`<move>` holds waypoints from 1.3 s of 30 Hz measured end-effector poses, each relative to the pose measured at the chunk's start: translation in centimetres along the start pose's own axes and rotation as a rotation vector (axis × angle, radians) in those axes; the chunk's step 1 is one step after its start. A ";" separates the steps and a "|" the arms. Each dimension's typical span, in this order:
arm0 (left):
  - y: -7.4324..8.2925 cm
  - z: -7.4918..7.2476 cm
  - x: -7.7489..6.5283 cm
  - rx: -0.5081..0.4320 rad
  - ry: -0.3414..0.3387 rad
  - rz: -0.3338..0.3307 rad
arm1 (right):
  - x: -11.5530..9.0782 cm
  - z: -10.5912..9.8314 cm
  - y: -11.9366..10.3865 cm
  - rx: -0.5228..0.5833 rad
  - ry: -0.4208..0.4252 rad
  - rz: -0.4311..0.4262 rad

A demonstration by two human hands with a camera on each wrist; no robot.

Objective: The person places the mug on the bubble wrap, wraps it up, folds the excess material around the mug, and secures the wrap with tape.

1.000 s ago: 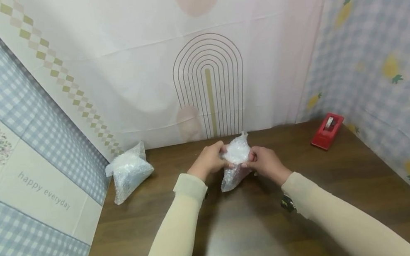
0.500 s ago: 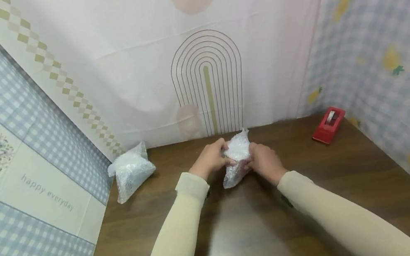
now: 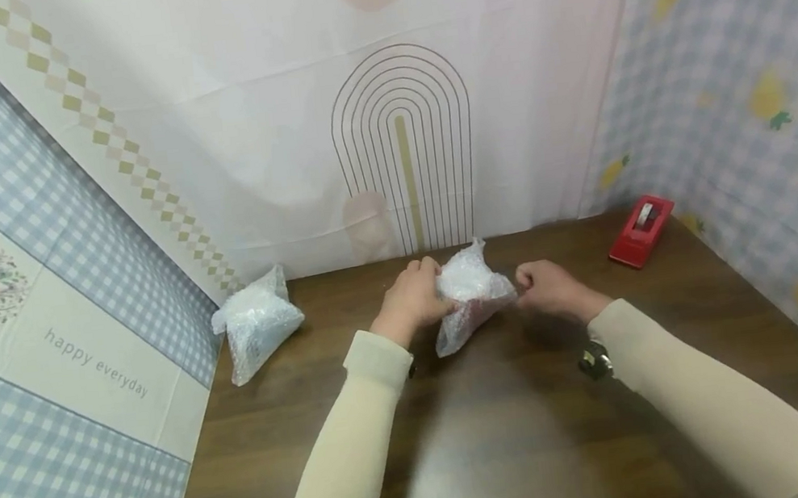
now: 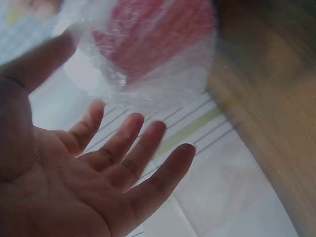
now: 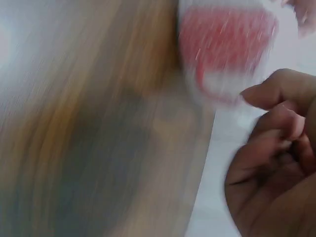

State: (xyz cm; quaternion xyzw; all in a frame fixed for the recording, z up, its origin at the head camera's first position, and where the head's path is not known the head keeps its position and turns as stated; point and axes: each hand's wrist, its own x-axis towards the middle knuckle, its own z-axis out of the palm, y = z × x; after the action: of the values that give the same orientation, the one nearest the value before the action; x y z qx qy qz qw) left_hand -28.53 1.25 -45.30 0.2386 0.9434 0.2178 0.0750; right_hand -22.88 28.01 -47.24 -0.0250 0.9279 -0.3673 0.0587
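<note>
A clear bubble-wrap parcel [image 3: 466, 276] stands between my two hands near the back of the table, its right corner spread outward. Something red [image 4: 160, 37] shows through the plastic in both wrist views. My left hand [image 3: 410, 300] is at the parcel's left side. In the left wrist view its fingers [image 4: 129, 127] are spread and extended below the wrap, while the thumb [image 4: 47, 59] reaches the wrap's edge. Just right of the spread corner, my right hand [image 3: 552, 290] has curled fingers [image 5: 264, 153]. Its thumb tip overlaps the wrap's edge in the right wrist view, with nothing visible in the fingers.
A second bubble-wrap parcel [image 3: 257, 325] lies at the table's back left corner. At the back right is a red tape dispenser [image 3: 641, 231]. Patterned cloth [image 3: 270, 133] hangs behind and on both sides of the brown wooden table [image 3: 508, 448].
My right hand has moved right, away from the parcel's side, and the wrap's right corner now spreads outward. My left hand has stayed at the left side, its fingers looser.
</note>
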 end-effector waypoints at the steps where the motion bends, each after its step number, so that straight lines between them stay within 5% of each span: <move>1: 0.1 0.0 -0.2 -0.010 0.002 -0.001 | -0.3 -0.3 0.6 -0.017 -0.011 0.010; 8: 2.6 1.5 0.2 -0.031 0.029 0.048 | -0.3 0.2 7.7 0.002 -0.121 0.152; 12: 3.3 3.0 1.1 0.015 0.084 0.050 | 1.8 1.0 13.4 -0.072 -0.188 0.147; 15: 3.3 3.8 1.5 0.021 0.110 0.041 | 2.7 1.3 15.5 -0.132 -0.242 0.134; 25: 1.9 3.0 1.5 0.006 0.164 0.005 | 2.9 1.7 12.5 -0.277 -0.331 0.215; 31: -0.4 1.8 1.8 0.001 0.197 -0.097 | 2.8 1.3 13.3 -0.281 -0.336 0.205; 39: -3.6 0.4 1.9 -0.055 0.265 -0.179 | 2.7 1.7 11.4 -0.319 -0.359 0.238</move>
State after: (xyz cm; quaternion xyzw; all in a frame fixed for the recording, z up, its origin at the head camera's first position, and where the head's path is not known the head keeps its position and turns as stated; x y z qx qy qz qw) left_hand -31.64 -0.52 -47.39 0.1207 0.9561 0.2657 -0.0244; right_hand -25.38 34.92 -56.57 0.0107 0.9452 -0.1968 0.2604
